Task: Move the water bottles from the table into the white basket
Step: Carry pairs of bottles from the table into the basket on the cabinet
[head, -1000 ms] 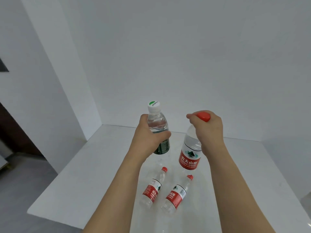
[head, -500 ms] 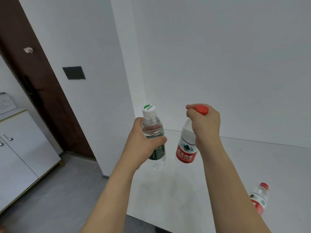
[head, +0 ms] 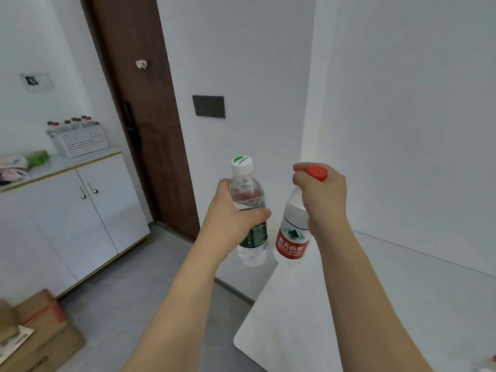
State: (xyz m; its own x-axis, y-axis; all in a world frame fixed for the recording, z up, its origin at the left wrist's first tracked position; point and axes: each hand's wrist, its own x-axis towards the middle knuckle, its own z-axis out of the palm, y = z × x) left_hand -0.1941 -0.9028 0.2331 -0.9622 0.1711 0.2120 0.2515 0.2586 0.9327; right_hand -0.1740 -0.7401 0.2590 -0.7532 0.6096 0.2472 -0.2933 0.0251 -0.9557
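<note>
My left hand (head: 230,218) grips a clear water bottle with a green label and a white cap (head: 248,208) around its middle, upright in the air. My right hand (head: 323,194) holds a red-label bottle (head: 292,237) by its red cap and neck, so it hangs tilted beside the first. Both are at the left edge of the white table (head: 375,304). The white basket (head: 79,142) stands far left on a white cabinet (head: 72,210) and holds several bottles. A bit of another bottle (head: 489,365) shows at the bottom right corner.
A dark brown door (head: 139,116) lies between the cabinet and the wall. Cardboard boxes (head: 37,336) sit on the grey floor at the bottom left. Green and pink items (head: 24,161) lie on the cabinet top left of the basket.
The view has swung left, away from the table: the cabinet and basket have come into sight and the bottles lying on the table have left it. Both hands still carry their bottles.
</note>
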